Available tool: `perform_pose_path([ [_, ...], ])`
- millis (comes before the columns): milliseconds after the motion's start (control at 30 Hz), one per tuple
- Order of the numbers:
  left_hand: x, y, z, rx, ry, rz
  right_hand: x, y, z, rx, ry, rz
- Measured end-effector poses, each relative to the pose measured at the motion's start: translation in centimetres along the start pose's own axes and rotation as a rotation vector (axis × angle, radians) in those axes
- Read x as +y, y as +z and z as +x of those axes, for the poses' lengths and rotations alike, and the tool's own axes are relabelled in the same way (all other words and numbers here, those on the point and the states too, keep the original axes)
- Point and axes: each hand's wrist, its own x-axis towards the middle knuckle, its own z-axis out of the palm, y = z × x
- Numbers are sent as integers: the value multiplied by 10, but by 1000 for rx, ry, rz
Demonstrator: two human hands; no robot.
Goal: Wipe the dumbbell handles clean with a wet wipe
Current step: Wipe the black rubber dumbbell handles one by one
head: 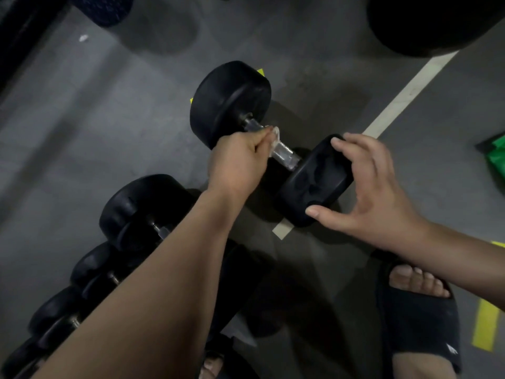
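A black dumbbell (232,99) lies on the grey floor, its metal handle (284,155) running from upper left to lower right between two round heads. My left hand (237,162) grips the handle near its middle with a white wet wipe (274,135) wrapped round the bar; only a corner of the wipe shows above my fingers. My right hand (366,192) holds the near head (314,184), fingertips on its top edge and thumb on its lower edge.
Several more black dumbbells (136,212) lie in a row at lower left, partly under my left forearm. A white floor line (404,94) runs diagonally under the dumbbell. My foot in a black slide (418,310) stands lower right. A green object (496,157) sits at the right edge.
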Motion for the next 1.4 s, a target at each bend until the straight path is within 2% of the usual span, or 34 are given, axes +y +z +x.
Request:
perform_pose_path([
  [33, 3, 3, -2, -5, 4, -15, 1, -2, 0, -5, -8, 5],
  [133, 9, 10, -14, -206, 129, 7, 1, -5, 2, -18, -23, 10],
  [167, 8, 9, -16, -227, 159, 32, 1, -5, 3, -20, -31, 10],
  [367, 4, -5, -1, 1, -49, 155, -1, -2, 0, 1, -87, -4],
  [433, 5, -4, -6, -61, -9, 132, -1, -1, -1, 0, -100, -12],
  [533, -2, -5, -14, -257, 87, 99, -1, 0, -3, 2, -93, -23],
  [667, -6, -14, -10, -274, 185, 241, -3, 2, -4, 0, -91, -36],
  [867, 1, -24, 1, -157, -59, 392, -5, 2, -6, 0, -106, -64],
  [1000, 9, -10, -17, -353, 81, 218, -3, 0, -5, 0, -153, -62],
  [1067, 8, -11, -21, -388, 140, 246, 0, -4, -2, 0, -190, -43],
  [1267, -4, -28, -4, -197, -94, 323, 2, -7, 0, -24, -177, 4],
  [1333, -2, -26, -9, -234, -110, 244, 0, -3, -2, -33, -122, 58],
  [1400, 0, -24, -23, -337, -47, 128, 0, 0, -5, -41, 0, 139],
])
